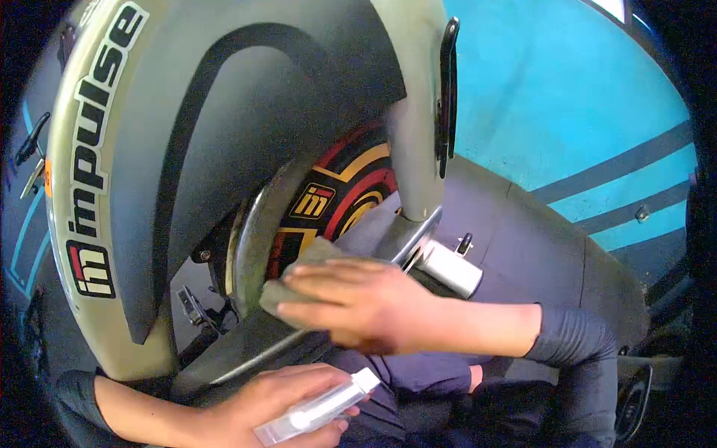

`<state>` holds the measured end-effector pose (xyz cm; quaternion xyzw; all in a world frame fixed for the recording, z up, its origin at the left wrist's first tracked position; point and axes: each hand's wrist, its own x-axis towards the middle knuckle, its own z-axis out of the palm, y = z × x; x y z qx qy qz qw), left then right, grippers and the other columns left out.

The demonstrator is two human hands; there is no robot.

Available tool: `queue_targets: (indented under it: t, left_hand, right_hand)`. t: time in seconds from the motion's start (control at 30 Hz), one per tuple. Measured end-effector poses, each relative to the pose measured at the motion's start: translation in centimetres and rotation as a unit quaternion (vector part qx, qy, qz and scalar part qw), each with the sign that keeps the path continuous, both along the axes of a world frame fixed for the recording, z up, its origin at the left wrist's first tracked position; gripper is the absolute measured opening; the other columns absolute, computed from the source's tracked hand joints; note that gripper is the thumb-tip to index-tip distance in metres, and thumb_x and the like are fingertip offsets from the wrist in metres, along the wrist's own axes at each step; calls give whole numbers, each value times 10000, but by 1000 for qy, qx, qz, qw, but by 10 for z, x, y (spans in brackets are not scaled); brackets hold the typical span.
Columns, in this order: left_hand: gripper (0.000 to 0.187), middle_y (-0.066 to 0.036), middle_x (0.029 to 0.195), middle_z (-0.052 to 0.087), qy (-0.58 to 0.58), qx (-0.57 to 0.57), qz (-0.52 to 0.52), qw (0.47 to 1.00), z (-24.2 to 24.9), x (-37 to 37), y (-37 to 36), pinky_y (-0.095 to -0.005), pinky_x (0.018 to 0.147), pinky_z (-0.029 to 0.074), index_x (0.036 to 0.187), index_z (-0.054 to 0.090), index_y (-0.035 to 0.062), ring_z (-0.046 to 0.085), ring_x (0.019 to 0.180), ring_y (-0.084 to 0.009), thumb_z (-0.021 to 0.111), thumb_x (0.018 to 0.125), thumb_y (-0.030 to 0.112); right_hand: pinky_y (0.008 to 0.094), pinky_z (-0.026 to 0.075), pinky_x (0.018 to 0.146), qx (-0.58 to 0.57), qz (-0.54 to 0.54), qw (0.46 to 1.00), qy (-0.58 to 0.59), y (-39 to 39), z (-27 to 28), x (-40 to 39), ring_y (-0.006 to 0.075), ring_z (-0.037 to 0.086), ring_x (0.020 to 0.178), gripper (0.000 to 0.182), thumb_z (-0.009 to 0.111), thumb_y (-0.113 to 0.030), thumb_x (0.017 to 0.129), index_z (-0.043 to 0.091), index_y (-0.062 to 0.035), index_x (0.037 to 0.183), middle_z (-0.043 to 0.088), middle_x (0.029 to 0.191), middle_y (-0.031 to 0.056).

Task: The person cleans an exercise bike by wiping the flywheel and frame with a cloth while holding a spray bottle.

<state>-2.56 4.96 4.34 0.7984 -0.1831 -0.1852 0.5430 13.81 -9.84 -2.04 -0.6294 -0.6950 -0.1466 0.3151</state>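
My right hand presses a grey cloth at the lower part of an exercise bike, in front of its flywheel. The fingers lie over the cloth, which looks folded or bunched. Lower down, my left hand is wrapped round a clear bottle with a white cap, held tilted. The flywheel has red, black and gold markings and is partly hidden by the grey cover and by my right hand.
The bike's pale frame with "impulse" lettering rises at the left. A silver cylinder sticks out beside the frame's base. A pedal shows at lower left. Behind stands a blue wall with dark stripes, over dark floor tiles.
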Motion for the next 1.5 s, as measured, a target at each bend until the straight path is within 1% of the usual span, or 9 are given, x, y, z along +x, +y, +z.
queue_targets:
  t: [0.13, 0.23, 0.5, 0.67, 0.97, 1.2, 1.3, 1.43, 1.5]
  left_hand:
    - [433, -133, 1160, 626, -4, 25, -22, 999, -6, -2, 0, -352, 907, 508, 1279, 521, 1, 638, 1047, -222, 657, 872, 59]
    - [420, -130, 1148, 631, -72, -103, 34, 992, -18, -8, -3, -359, 903, 509, 1261, 537, 9, 639, 1043, -234, 665, 866, 68]
    - [365, -128, 1131, 634, -31, 2, -4, 999, -8, -1, -1, -344, 902, 512, 1204, 566, -1, 644, 1030, -228, 671, 857, 48]
    - [355, -122, 1111, 635, -28, 15, -4, 999, -3, 1, -1, -335, 904, 511, 1195, 566, -9, 643, 1031, -224, 669, 863, 63]
    - [352, -119, 1118, 631, -25, 3, -9, 1000, -10, 1, 0, -336, 899, 508, 1196, 565, -12, 639, 1030, -228, 661, 864, 54]
    - [366, -125, 1163, 617, -29, 34, -26, 999, -4, 2, -2, -340, 913, 502, 1207, 565, -6, 631, 1055, -233, 666, 859, 51]
    - [472, -139, 1171, 619, -28, 28, -48, 998, -7, 2, 2, -362, 907, 504, 1300, 499, 29, 635, 1048, -265, 666, 858, 50]
    - [590, -154, 1187, 616, -105, -35, -34, 993, -23, -3, 4, -387, 904, 502, 1385, 401, 71, 631, 1052, -294, 664, 858, 45]
    - [654, -163, 1192, 618, -117, -25, -60, 991, -25, -2, 6, -409, 894, 502, 1420, 332, 101, 629, 1049, -313, 660, 859, 39]
  right_hand:
    - [434, 504, 945, -37, -95, 995, 0, -21, 13, 29, 340, 583, 1153, 571, 628, -105, 691, 580, -107, 1260, 599, 1232, 173]
    - [421, 509, 933, -74, -213, 973, 52, -32, 16, 49, 354, 600, 1106, 532, 592, -97, 710, 598, -91, 1242, 622, 1177, 187]
    - [418, 509, 947, 15, -51, 998, 38, 25, -1, -21, 297, 621, 1095, 367, 610, -64, 709, 652, -117, 1070, 640, 1152, 126]
    - [395, 530, 930, 16, -31, 999, 5, 7, 2, -3, 296, 603, 1146, 467, 619, -71, 717, 623, -134, 1180, 623, 1182, 130]
    - [428, 534, 861, -80, -262, 961, 17, -25, 8, 39, 366, 621, 1029, 394, 572, -69, 755, 623, -78, 1146, 614, 1153, 185]
    - [393, 552, 847, 60, -81, 994, -38, 7, 2, -8, 281, 644, 1055, 387, 623, -74, 698, 632, -119, 1083, 641, 1121, 116]
    - [394, 552, 851, 22, -48, 998, -22, 4, 6, 1, 282, 639, 1065, 414, 634, -80, 693, 625, -118, 1105, 640, 1128, 114]
    - [418, 553, 738, 11, -179, 984, 17, 0, 8, 17, 300, 668, 856, 345, 587, -111, 765, 617, -117, 1108, 651, 914, 112]
    - [429, 541, 813, 3, -203, 977, 63, -3, 13, 34, 349, 661, 929, 322, 549, -49, 788, 662, -85, 1087, 679, 1017, 154]
